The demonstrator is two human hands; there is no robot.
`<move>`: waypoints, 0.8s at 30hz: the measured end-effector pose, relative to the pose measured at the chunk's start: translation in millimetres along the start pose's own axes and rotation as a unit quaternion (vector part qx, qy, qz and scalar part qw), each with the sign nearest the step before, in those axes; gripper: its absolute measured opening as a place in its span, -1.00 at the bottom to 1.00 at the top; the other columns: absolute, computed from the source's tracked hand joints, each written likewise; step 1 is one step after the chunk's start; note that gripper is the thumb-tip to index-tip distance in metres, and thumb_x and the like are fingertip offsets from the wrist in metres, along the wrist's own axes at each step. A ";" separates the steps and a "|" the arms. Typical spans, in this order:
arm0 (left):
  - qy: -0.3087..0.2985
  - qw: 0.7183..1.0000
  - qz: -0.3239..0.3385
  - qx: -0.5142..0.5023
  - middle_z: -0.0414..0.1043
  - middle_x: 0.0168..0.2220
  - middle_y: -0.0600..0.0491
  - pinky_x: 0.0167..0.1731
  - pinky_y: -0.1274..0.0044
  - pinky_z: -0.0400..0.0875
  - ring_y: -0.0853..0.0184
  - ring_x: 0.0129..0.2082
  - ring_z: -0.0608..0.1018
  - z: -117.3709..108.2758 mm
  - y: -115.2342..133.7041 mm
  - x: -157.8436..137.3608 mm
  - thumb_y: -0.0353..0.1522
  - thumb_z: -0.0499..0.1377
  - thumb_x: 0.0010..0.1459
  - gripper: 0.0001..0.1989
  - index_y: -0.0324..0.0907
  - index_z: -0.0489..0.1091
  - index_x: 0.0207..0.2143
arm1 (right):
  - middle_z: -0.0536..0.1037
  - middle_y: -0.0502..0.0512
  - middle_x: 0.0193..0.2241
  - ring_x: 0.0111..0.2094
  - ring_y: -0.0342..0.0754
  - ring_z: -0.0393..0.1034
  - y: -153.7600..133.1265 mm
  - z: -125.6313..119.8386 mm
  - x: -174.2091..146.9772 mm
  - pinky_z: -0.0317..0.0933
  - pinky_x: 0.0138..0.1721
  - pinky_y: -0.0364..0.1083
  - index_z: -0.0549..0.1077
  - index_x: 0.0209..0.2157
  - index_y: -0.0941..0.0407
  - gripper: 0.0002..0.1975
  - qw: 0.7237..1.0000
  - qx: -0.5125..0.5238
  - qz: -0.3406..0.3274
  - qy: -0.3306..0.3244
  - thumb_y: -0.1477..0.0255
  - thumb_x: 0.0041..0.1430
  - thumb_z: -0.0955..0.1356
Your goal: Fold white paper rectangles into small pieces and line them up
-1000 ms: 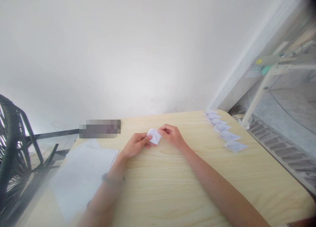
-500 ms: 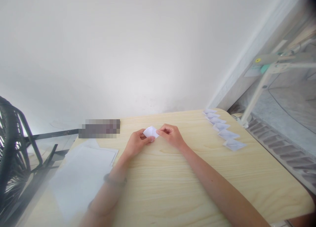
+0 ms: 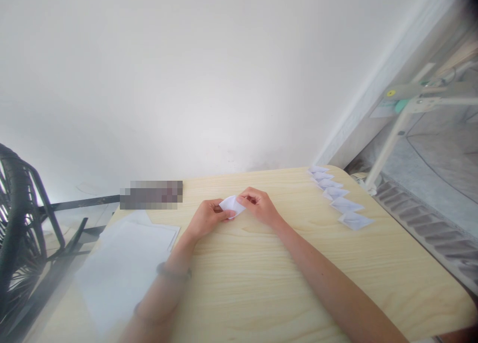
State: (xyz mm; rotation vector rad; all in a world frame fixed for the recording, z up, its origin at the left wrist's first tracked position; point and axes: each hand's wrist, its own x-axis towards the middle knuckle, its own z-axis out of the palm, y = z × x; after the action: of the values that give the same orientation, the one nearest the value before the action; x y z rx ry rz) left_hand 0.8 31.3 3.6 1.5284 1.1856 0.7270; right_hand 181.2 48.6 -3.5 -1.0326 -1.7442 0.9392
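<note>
A small piece of folded white paper [image 3: 232,205] is held between both hands above the middle of the wooden table [image 3: 246,278]. My left hand [image 3: 206,217] pinches its left side, thumb on the front face. The fingertips of my right hand [image 3: 258,205] grip its upper right edge. A crease runs down the paper between the two hands. Its back side and some of the fingers are hidden. To the right, several folded white paper boats [image 3: 355,220] stand in a slanting row along the table.
Sheets of white paper [image 3: 127,263] lie in a loose stack at the left, partly beneath my left forearm. Behind them sits a pixelated dark object [image 3: 153,194]. A dark chair [image 3: 22,208] stands left of the table, a white metal frame [image 3: 396,129] right of it. The wall [image 3: 224,84] rises behind.
The folded paper has turned and now shows a pointed, creased shape between the fingers. My right fingers have shifted slightly along its edge. The paper boats and the sheets stay put.
</note>
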 end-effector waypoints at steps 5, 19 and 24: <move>-0.010 1.000 -0.004 0.010 0.47 -0.50 0.04 -0.47 0.57 0.27 0.31 -0.48 0.46 -0.5 1.9 0.3 -0.20 0.18 -0.10 -0.69 -0.30 0.45 -0.43 | 0.39 0.00 -0.53 -0.52 -0.19 0.23 1.6 1.5 -1.0 0.12 -0.50 -0.20 0.41 -0.51 0.15 -0.78 1.000 0.001 0.003 0.007 0.30 0.03 0.27; 0.006 0.999 -0.006 -0.041 0.48 -0.44 -0.01 -0.39 0.52 0.33 0.30 -0.42 0.48 1.1 2.9 1.0 -0.15 0.16 -0.09 -0.62 -0.28 0.39 -0.31 | 0.46 0.03 -0.52 -0.51 -0.15 0.29 6.2 2.6 -0.1 0.18 -0.47 -0.18 0.43 -0.49 0.15 -0.74 0.998 0.016 0.049 0.047 0.25 0.02 0.27; 0.003 1.000 -0.009 -0.010 0.46 -0.50 0.02 -0.47 0.55 0.30 0.32 -0.48 0.47 -0.1 1.1 0.4 -0.18 0.19 -0.12 -0.65 -0.29 0.40 -0.38 | 0.48 0.02 -0.49 -0.54 -0.19 0.27 0.0 2.5 -0.5 0.14 -0.51 -0.20 0.45 -0.46 0.13 -0.77 0.999 -0.021 0.022 0.015 0.28 0.03 0.27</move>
State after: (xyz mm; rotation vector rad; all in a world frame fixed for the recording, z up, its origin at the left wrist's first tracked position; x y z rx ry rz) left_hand 1.2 31.8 4.6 1.4979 1.1920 0.7292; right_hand 179.0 47.8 -4.5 -1.1110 -1.7300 0.9140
